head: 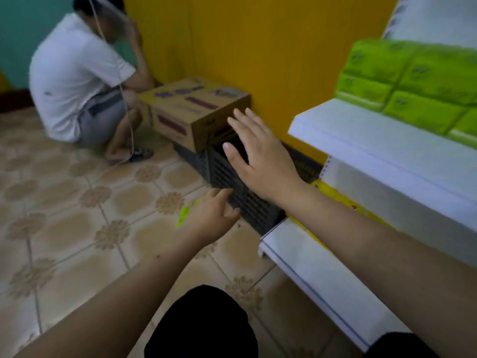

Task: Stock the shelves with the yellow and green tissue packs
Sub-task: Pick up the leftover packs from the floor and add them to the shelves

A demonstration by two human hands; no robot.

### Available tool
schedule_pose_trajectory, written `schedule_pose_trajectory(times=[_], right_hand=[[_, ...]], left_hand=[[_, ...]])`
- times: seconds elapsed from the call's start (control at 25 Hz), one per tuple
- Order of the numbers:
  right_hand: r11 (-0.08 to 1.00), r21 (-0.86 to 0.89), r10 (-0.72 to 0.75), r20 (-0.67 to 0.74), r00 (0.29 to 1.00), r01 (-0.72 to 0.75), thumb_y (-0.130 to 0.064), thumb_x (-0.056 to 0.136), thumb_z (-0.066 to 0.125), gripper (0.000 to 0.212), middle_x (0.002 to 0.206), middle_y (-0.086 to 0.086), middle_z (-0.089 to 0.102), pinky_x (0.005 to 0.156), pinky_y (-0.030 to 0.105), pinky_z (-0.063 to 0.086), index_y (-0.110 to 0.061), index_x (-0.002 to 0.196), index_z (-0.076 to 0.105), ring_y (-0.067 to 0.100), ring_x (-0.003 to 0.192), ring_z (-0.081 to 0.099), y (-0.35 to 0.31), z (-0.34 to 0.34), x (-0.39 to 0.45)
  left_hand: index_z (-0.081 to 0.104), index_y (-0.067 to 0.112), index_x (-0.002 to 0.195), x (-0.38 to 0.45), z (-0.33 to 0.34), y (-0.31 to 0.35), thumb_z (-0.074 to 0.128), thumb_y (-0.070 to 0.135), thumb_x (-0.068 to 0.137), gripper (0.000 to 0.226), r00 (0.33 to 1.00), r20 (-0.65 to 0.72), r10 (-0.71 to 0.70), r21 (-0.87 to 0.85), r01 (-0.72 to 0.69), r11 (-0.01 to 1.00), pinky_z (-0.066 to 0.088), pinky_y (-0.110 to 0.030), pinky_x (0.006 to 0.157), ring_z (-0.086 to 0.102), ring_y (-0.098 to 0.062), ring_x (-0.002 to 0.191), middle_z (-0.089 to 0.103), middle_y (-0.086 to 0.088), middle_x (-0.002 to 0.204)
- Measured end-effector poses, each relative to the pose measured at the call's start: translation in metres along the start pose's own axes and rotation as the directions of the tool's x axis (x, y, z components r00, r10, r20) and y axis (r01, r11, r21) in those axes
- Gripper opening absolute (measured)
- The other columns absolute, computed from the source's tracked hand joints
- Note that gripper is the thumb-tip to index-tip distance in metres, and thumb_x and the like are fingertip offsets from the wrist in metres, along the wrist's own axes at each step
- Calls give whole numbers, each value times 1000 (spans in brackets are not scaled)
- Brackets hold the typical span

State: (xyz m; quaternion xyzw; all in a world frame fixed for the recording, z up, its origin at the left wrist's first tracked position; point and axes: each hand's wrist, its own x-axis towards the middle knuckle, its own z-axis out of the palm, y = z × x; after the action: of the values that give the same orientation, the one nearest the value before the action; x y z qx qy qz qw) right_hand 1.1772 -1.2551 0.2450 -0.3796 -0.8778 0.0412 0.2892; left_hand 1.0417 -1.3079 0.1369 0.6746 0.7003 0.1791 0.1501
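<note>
- Green tissue packs [413, 81] stacked on upper white shelf [361, 140], long sides running along shelf; cut off at right edge.
- Yellow packs [333, 195] on lower shelf, mostly hidden by right forearm.
- Right hand [258, 161] fingers spread, holding nothing, over black crate [247, 202].
- Left hand [214, 218] fingers loosely curled, empty.
- Whole view blurry.

Bright green tissue packs [413, 81] are stacked on a white shelf [374, 140]; yellow packs [333, 195] are glimpsed on the white shelf below. A black slatted crate [247, 205] is seen against a mustard-yellow wall [284, 60]. The beige floor tiles [77, 215] are patterned with brown floral medallions. A brown cardboard box [196, 112] is printed in purple.
</note>
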Motion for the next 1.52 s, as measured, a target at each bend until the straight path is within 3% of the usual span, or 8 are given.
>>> schedule_pose_trajectory(times=[0.16, 0.36, 0.6, 0.76, 0.84, 1.08, 1.28, 1.52], right_hand=[[985, 96, 115, 234, 965, -140, -49, 102, 29, 61, 161, -2, 18, 120, 32, 17, -16, 153, 24, 13, 149, 10, 33, 130, 13], [897, 98, 333, 490, 805, -431, -33, 100, 45, 60, 156, 6, 29, 111, 31, 28, -13, 152, 23, 22, 141, 30, 75, 300, 25], [816, -37, 431, 704, 564, -577, -26, 95, 50, 65, 151, 19, 35, 104, 32, 35, -7, 151, 23, 31, 135, 39, 105, 466, 45], [754, -61, 525, 655, 544, -654, -22, 95, 48, 54, 143, 23, 44, 99, 34, 38, -4, 145, 34, 35, 129, 45, 116, 520, 47], [716, -43, 564, 625, 540, -697, -22, 95, 48, 49, 139, 21, 48, 96, 34, 39, -5, 141, 40, 35, 125, 48, 121, 533, 38], [647, 13, 579, 643, 501, -763, -23, 100, 42, 43, 140, 17, 48, 98, 32, 37, -8, 139, 43, 33, 127, 46, 137, 523, 29], [-43, 226, 506, 845, 174, -973, -57, 96, 39, 48, 114, 2, 64, 79, 41, 55, -25, 129, 53, 29, 107, 62, 117, 466, 36], [-46, 452, 411, 822, 395, -891, -35, 99, 45, 30, 86, -2, 75, 58, 23, 54, -21, 118, 62, 12, 73, 70, 84, 339, 37]], left_hand=[[45, 17, 139, 15, 59, -109, 52, 47, 88, 59, 952, 181, -247, 16, 248, 969, 46, -38, 93, 53, -33, 115, 52, -14, 129], [31, 17, 147, 46, 134, -224, 55, 42, 92, 66, 832, 361, -421, 13, 447, 894, 43, -40, 101, 47, -34, 126, 43, -16, 141], [32, 10, 143, 117, 202, -315, 64, 39, 87, 71, 751, 258, -608, -119, 649, 752, 45, -40, 90, 52, -35, 118, 41, -16, 136], [34, 9, 136, 170, 239, -345, 67, 47, 83, 74, 687, 133, -715, -153, 727, 670, 45, -42, 84, 52, -38, 117, 41, -15, 133], [27, 7, 143, 188, 259, -352, 70, 48, 80, 86, 682, 136, -718, -107, 731, 674, 44, -44, 93, 46, -37, 124, 41, -15, 137], [48, 12, 118, 174, 270, -352, 72, 35, 80, 50, 708, 117, -696, -198, 704, 682, 42, -35, 69, 59, -31, 101, 57, -11, 111], [48, 18, 129, 88, 213, -293, 70, 10, 75, 59, 927, -172, -335, -395, 246, 885, 49, -33, 89, 51, -20, 114, 44, -1, 129], [45, 30, 136, 35, 119, -225, 78, 31, 79, 65, 954, -195, -228, -454, 118, 883, 43, -21, 104, 40, -10, 131, 27, 0, 148]])
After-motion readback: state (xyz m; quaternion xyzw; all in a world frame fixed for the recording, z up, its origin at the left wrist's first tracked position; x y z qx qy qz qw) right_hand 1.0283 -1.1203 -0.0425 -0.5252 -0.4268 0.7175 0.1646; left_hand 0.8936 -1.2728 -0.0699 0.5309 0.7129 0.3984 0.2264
